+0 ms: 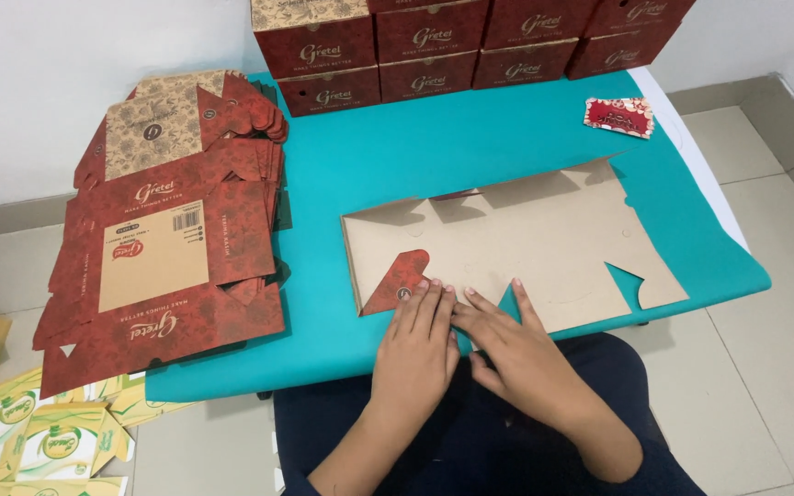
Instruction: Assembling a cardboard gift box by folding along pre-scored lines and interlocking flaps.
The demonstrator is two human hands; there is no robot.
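A flat, unfolded cardboard box blank (544, 241) lies brown side up on the teal table (434, 147). One red corner flap (399, 278) is folded over onto it at the near left. My left hand (420, 344) presses flat on the near edge beside that flap. Touching it on the right, my right hand (507, 344) presses on the same edge, fingers spread. Neither hand grips anything.
A stack of flat red box blanks (167, 239) sits at the table's left edge. Several assembled red boxes (434, 46) stand in rows at the back. A small red card (618, 116) lies far right. Yellow-green flat cartons (39, 432) are on the floor at left.
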